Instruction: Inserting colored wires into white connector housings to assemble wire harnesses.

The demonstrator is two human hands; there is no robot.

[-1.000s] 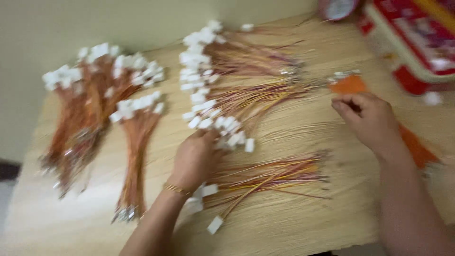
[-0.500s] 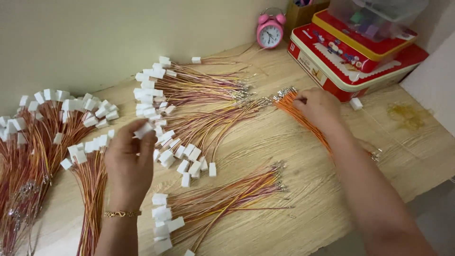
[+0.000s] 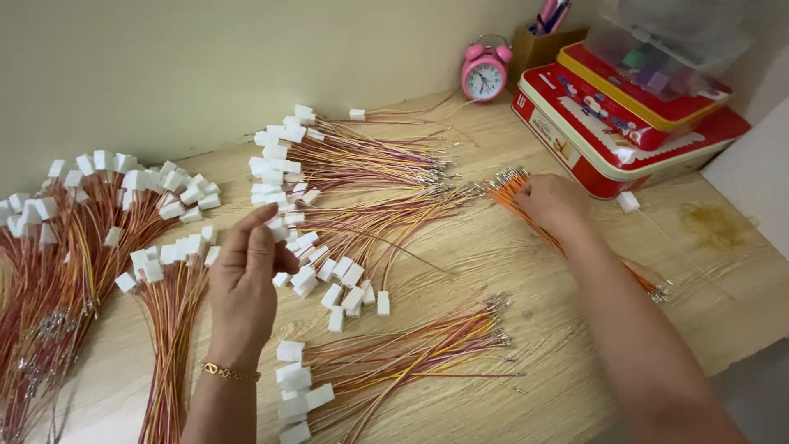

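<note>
My left hand (image 3: 242,279) is raised above the wooden table (image 3: 575,345), its fingertips pinched on a small white connector (image 3: 277,231). It hovers beside the middle pile of wire harnesses (image 3: 345,247), thin red, yellow and orange leads ending in white plugs. My right hand (image 3: 552,202) lies at the right, its fingers closed on a bundle of loose orange wires (image 3: 508,184) with metal tips. The bundle runs out under my forearm to the right. Another harness bundle (image 3: 394,358) lies in front, between my arms.
More harness piles lie at the far left (image 3: 74,238) and at the back (image 3: 345,156). A pink alarm clock (image 3: 485,72), a pen holder (image 3: 542,41) and stacked red tins (image 3: 625,136) with a clear box (image 3: 657,37) stand at the back right. The wall is close behind.
My left hand has risen off the middle pile with a connector in its fingertips. My right hand has settled on the metal-tipped end of the orange wires. The view has shifted.
</note>
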